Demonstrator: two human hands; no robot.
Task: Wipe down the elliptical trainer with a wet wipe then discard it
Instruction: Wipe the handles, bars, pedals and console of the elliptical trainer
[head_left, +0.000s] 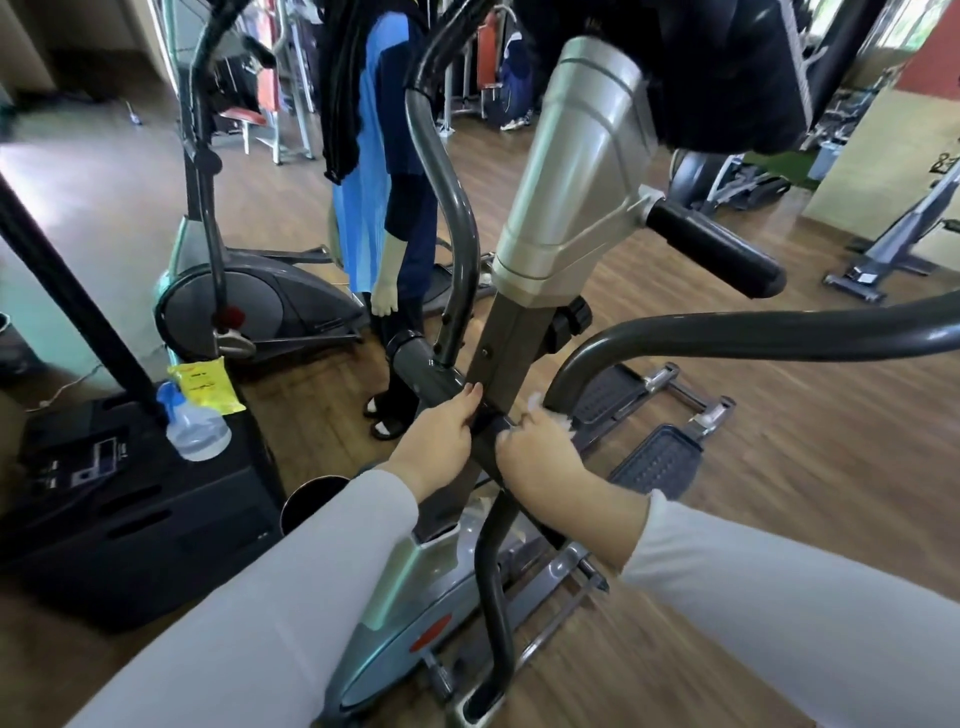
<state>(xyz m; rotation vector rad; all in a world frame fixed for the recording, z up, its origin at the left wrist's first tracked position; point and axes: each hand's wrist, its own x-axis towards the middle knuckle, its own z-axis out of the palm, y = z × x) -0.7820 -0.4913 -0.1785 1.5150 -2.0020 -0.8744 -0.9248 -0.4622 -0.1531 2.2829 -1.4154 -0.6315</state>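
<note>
The elliptical trainer (566, 171) fills the middle of the view, with a silver upper housing, a brown centre post and grey curved handlebars. My left hand (441, 441) grips the grey crossbar where it meets the post, fingers wrapped over it. My right hand (540, 457) is closed on a white wet wipe (537, 402) and presses it against the right side of the post, at the base of the right handlebar. Only small tufts of the wipe show above my fingers. Both arms wear pale long sleeves.
A black speaker box (119, 509) at left carries a spray bottle (195, 431) and a yellow wipe packet (208, 387). A metal bin (311, 499) stands beside it. A person (384, 171) stands behind the trainer near a second elliptical (249, 296). Two foot pedals (654, 462) lie right.
</note>
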